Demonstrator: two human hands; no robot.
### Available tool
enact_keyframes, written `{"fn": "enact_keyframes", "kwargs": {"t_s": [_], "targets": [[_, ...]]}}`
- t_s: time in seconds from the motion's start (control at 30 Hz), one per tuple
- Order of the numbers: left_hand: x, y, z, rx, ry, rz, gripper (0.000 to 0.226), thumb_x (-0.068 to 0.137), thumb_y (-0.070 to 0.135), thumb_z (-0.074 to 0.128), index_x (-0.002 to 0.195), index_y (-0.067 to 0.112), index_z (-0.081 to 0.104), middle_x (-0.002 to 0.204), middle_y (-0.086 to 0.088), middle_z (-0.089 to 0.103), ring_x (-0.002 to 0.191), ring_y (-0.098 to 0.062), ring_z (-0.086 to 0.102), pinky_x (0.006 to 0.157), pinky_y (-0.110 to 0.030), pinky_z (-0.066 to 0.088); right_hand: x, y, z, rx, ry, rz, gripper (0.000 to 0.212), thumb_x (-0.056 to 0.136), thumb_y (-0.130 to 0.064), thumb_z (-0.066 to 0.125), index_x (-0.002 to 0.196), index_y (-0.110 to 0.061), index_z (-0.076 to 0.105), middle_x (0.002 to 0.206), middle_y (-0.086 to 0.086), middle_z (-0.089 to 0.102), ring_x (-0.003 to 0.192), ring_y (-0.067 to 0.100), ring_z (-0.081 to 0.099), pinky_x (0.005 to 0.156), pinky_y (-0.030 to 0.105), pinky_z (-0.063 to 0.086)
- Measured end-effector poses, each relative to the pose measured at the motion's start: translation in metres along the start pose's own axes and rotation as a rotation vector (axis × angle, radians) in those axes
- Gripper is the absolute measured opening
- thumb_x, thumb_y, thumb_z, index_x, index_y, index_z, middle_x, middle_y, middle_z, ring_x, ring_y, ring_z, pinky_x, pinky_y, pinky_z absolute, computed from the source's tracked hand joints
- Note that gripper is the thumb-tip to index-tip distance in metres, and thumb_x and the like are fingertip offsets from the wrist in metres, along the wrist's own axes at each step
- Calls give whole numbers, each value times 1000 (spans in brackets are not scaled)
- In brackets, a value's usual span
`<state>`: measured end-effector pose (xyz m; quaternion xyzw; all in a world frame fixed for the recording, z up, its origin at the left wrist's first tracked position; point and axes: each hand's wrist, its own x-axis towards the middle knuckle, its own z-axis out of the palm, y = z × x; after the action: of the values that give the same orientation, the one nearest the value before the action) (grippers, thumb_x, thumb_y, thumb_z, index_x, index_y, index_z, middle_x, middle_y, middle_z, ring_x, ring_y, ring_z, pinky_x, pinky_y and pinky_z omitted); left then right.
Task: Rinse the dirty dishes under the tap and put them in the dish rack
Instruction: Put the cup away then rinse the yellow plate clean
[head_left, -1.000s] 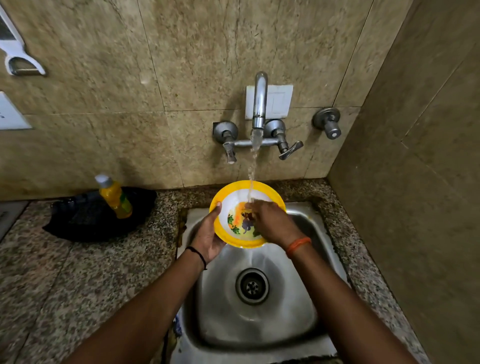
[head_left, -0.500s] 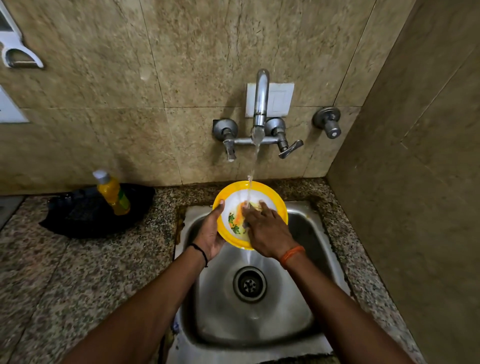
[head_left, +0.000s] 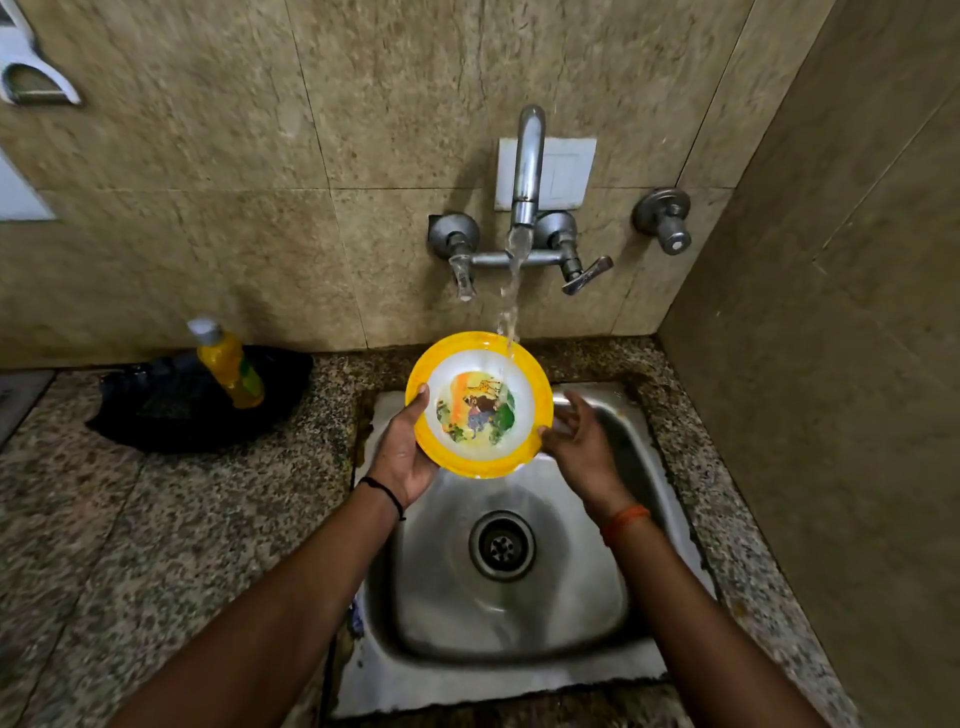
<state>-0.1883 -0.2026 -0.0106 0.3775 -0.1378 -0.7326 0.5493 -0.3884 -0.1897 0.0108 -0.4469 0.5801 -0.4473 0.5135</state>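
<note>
A round plate (head_left: 480, 447) with a yellow rim and a cartoon picture in its white middle is tilted up over the steel sink (head_left: 597, 613). Water runs from the wall tap (head_left: 525, 171) onto its upper right part. My left hand (head_left: 402, 457) grips the plate's left edge, thumb on the rim. My right hand (head_left: 582, 441) is beside the plate's right edge with fingers spread and relaxed, and its thumb tip is at the rim. No dish rack is in view.
A yellow dish-soap bottle (head_left: 228, 364) stands on a black pan or tray (head_left: 171, 410) on the speckled granite counter (head_left: 130, 545) at the left. Tiled walls close in behind and on the right. The sink drain (head_left: 501, 544) is uncovered.
My right hand was rubbing the plate's face under the water. It has come off to the right edge, so the picture shows fully. The left hand kept its grip.
</note>
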Motion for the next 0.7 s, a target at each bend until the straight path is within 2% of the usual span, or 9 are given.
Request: {"fn": "enact_keyframes", "kwargs": {"t_s": [0.1,0.2,0.33,0.4,0.47,0.53,0.6,0.63,0.7], "targets": [[0,0,0,-6,11,3,45,98,35,47,138,14,49,132,-15,59,116,-32,58,95,-51,49,-2,6,2,144,-101,132,36,93,11,50,128,7,52,95,7,69,77,14,68,59,21,58],[-1,0,-1,-32,40,-39,46,98,38,46,137,15,50,126,-15,63,110,-32,62,88,-48,53,-6,-6,2,76,-80,110,23,93,9,50,109,-3,61,86,6,69,72,20,66,54,25,58],[-5,-13,3,-82,115,-172,47,100,40,38,136,12,48,109,-16,66,97,-34,62,78,-47,51,-11,-33,2,-401,0,-160,14,85,-14,56,79,-12,68,66,6,72,57,18,70,52,30,56],[-6,-21,8,-64,134,-239,45,101,39,35,133,9,46,108,-18,63,96,-36,59,77,-50,48,-8,-38,3,-658,73,-239,27,78,-33,51,67,-13,66,58,4,70,55,20,69,58,32,56],[-6,-23,12,-21,137,-285,45,101,35,34,133,6,46,108,-19,62,97,-37,59,76,-54,52,1,-37,2,-734,125,-193,36,72,-38,48,59,-9,64,56,7,69,56,24,69,62,37,57],[-4,-17,14,71,166,-326,40,101,29,34,126,3,50,104,-19,63,106,-38,58,80,-54,53,9,-31,-2,-601,70,-21,35,78,-29,52,61,-2,67,55,12,69,49,25,68,58,39,59],[-2,-6,15,168,217,-355,34,101,25,30,116,3,52,105,-21,61,119,-41,52,91,-56,45,14,-18,-5,-341,-5,214,28,88,-14,51,78,9,64,64,19,68,44,23,66,49,33,58],[-1,0,17,229,235,-351,32,100,25,30,114,5,51,107,-21,60,118,-41,53,94,-57,43,15,-12,-5,-221,-48,321,25,92,-9,47,88,10,62,68,21,65,43,21,66,44,29,56],[1,11,21,399,242,-311,30,100,28,33,115,8,50,99,-18,62,96,-38,62,87,-55,48,12,-1,-4,-50,-126,451,20,97,-3,41,93,7,59,67,17,65,44,17,66,44,25,56]]}}
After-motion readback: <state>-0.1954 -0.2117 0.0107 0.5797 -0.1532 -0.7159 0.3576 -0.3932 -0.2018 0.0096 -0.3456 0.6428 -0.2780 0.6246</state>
